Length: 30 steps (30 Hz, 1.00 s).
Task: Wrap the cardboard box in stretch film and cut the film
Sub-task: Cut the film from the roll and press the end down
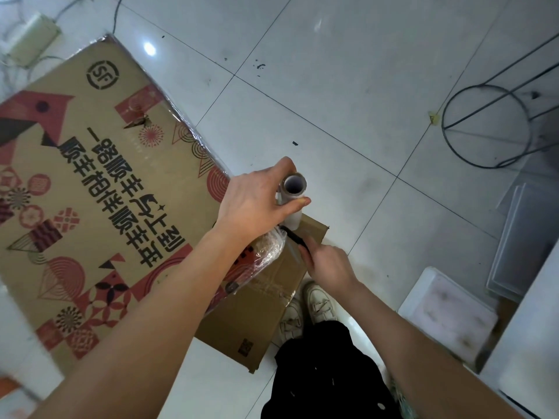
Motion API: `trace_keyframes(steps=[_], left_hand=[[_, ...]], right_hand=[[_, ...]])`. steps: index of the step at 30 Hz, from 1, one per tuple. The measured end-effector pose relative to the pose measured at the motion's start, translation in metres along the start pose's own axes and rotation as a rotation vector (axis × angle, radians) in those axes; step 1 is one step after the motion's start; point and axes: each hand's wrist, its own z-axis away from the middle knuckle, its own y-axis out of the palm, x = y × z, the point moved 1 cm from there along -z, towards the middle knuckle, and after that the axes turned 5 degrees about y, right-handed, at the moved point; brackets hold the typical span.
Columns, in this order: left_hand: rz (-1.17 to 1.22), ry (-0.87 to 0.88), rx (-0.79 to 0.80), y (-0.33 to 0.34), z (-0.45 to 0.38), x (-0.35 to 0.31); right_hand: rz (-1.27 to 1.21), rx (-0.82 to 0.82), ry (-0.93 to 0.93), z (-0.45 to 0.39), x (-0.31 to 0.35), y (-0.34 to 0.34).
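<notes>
On the tiled floor [348, 86], the film-covered cardboard box [99, 192] is lying printed face up. Above its near corner, the left hand [257, 201] is gripping the upright film roll [292, 201], while the right hand [328, 263] is curling round a black cutter [295, 237] touching the bunched film [269, 252].

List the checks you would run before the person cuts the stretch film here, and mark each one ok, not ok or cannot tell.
1. Left hand grips the film roll upright: ok.
2. Right hand holds the black cutter: ok.
3. Cutter tip reaches the bunched film: ok.
4. Blade exposed: cannot tell.
5. Cardboard box covered with film: ok at its far edge, the rest cannot tell.
6. Shoes away from the cutter: ok.
</notes>
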Motion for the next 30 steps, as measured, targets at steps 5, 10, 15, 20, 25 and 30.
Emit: trace_keyframes(steps=[5,10,15,20,25,30], left_hand=[[-0.006,-0.010,-0.010,0.000,0.001,0.000],[0.007,-0.010,-0.014,0.000,0.001,0.001],[0.008,-0.019,-0.009,0.000,0.001,0.000],[0.015,-0.005,-0.017,0.000,0.002,0.000],[0.020,-0.008,-0.032,0.000,0.000,-0.001],[0.038,-0.032,-0.017,0.000,0.002,-0.003]], right_hand=[[-0.086,0.175,-0.018,0.002,0.006,0.010],[-0.044,0.117,-0.012,0.009,-0.002,0.008],[-0.011,0.069,-0.024,0.008,-0.006,0.006],[-0.011,-0.018,0.014,0.012,-0.011,0.001],[0.017,-0.057,-0.019,0.005,-0.009,0.005],[-0.035,-0.048,0.057,0.019,-0.013,0.018]])
